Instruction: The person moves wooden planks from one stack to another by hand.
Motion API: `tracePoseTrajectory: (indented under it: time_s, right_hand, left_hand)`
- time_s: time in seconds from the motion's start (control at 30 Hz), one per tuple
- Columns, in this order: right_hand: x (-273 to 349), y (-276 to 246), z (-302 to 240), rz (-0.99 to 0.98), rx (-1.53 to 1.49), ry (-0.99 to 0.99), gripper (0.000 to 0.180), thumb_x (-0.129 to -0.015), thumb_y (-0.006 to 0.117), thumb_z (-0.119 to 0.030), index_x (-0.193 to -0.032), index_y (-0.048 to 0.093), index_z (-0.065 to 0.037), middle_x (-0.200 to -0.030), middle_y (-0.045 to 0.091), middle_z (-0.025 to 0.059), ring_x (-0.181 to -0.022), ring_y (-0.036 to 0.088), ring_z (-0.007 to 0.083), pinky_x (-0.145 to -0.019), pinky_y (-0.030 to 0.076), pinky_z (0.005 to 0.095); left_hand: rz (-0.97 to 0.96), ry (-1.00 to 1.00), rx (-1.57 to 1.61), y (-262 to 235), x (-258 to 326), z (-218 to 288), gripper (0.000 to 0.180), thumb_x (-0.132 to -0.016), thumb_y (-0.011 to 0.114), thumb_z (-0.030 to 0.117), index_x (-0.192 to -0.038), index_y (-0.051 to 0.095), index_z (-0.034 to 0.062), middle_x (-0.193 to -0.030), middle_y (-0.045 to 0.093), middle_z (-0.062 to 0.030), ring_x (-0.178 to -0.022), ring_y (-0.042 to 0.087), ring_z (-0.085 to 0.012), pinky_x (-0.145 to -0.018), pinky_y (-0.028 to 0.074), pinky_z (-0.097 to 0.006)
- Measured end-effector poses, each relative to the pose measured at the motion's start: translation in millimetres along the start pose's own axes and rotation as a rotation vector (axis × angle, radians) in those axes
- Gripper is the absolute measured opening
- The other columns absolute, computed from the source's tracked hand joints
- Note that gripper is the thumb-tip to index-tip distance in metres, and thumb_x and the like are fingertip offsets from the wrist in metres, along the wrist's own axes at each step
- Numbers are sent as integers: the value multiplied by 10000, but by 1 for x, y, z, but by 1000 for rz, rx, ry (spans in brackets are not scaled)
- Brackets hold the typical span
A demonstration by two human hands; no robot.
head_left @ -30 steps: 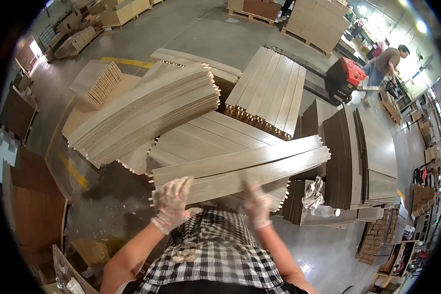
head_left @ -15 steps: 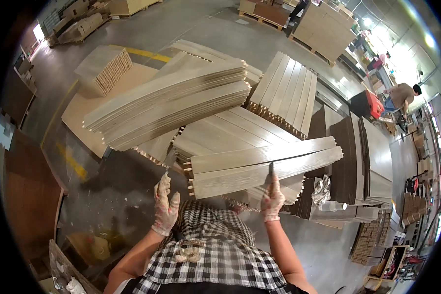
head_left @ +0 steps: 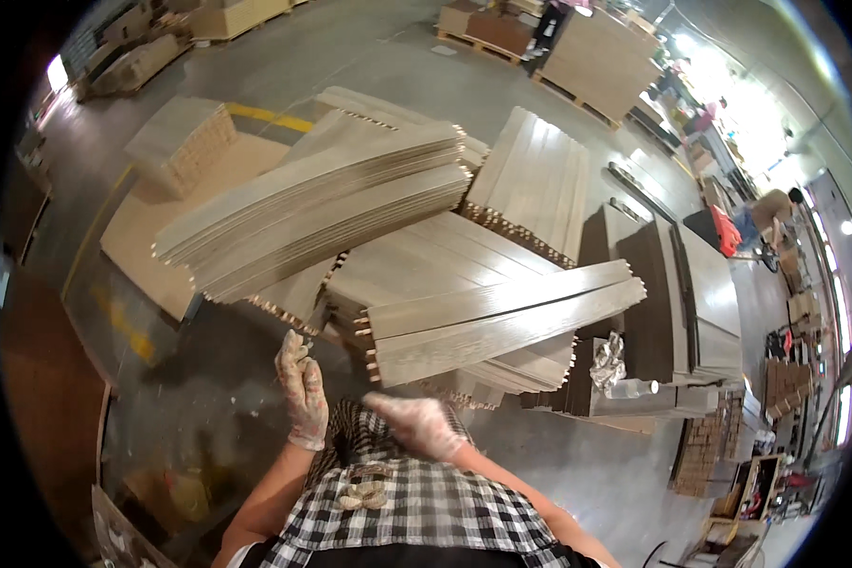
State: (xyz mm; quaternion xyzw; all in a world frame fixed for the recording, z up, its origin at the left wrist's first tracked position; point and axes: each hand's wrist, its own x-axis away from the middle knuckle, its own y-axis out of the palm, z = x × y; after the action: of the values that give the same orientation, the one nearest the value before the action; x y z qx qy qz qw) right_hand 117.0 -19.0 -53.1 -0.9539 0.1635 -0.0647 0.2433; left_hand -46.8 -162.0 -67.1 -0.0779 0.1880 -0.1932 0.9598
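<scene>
Long pale wood-grain planks (head_left: 501, 317), two or three lying together, sit across the top of a lower stack just ahead of the person, at about 1 o'clock from the hands. Near ends show a row of small pegs or dowels.

Left hand (head_left: 301, 383), gloved, is raised upright at 11 o'clock of the body, close to the planks' near-left corner; fingers loosely curled, pinching nothing that can be made out. Right hand (head_left: 416, 423), also gloved, is blurred, palm down just below the planks' near edge, fingers spread; no contact visible.

Judgement: planks look stiff, thin and long, likely moderate weight but awkward, prone to sag and swing at the far end. Smooth faces may slide on each other. Best held on the long edges, hands well apart, clear of the pegged ends.

Fanned stack (head_left: 322, 204) of the same planks lies at 11 o'clock; dark boards (head_left: 658, 312) at 3 o'clock.
</scene>
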Motion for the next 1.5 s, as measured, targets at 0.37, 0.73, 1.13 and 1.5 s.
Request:
tracePoseTrajectory:
  time_s: [0.37,0.73,1.13,1.5]
  right_hand:
    - [34,-161,138,598,510,-23,460,-803,597,-45,-1259,571,-97,-977,652,53,-801,637,129,-696,518,298]
    - [69,-494,271,1166,801,643,311,-890,530,-220,-1193,599,-205,-778,668,170,-735,659,344,-652,504,440]
    - [53,-482,250,1181,-487,122,311,-976,514,-207,-1213,562,-12,-948,686,71,-827,614,98,-711,471,237]
    - [100,-383,225,1059,472,3,347,-835,579,-56,-1180,616,-47,-1089,649,187,-950,661,303,-823,537,364]
  left_hand:
    - [-556,515,-449,120,-23,84,612,-743,691,312,-1241,513,5,-1189,517,-160,-1129,477,-328,-970,388,-436]
    - [-996,516,-824,197,-33,96,828,-602,802,252,-1295,442,-24,-1130,547,-149,-1047,525,-305,-887,437,-416]
    - [-880,554,-1004,200,-24,133,652,-601,739,131,-1228,569,181,-929,541,-77,-883,547,-309,-764,452,-434]
    - [-760,487,-867,223,3,104,641,-638,734,255,-1252,570,167,-1217,523,-117,-1101,467,-321,-947,351,-476]
